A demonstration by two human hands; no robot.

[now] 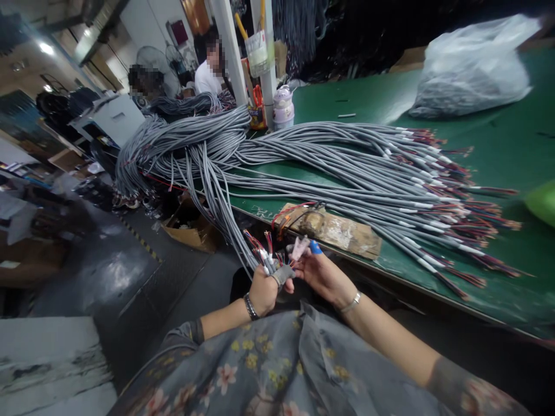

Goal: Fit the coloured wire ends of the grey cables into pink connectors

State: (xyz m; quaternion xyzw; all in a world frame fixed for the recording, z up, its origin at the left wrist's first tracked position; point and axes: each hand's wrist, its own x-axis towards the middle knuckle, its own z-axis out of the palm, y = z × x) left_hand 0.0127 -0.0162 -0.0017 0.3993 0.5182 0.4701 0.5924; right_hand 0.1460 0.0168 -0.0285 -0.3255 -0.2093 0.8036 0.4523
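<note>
My left hand (pixel 263 290) is closed around a bunch of grey cables (pixel 225 216) that hang off the table edge, their stripped red, blue and white wire ends (pixel 260 245) fanning out above the fist. My right hand (pixel 323 274) is just to the right, its taped fingertips, one blue, pinching at those wire ends. Both hands hover in front of the green table (pixel 498 150), over my lap.
A large heap of grey cables (pixel 338 167) with coloured wire ends lies across the table. A worn cardboard pad (pixel 333 228) sits at the table edge. A white plastic bag (pixel 472 69) lies far right, a jar (pixel 283 107) by a pillar, a cardboard box (pixel 191 222) on the floor. Two people sit beyond.
</note>
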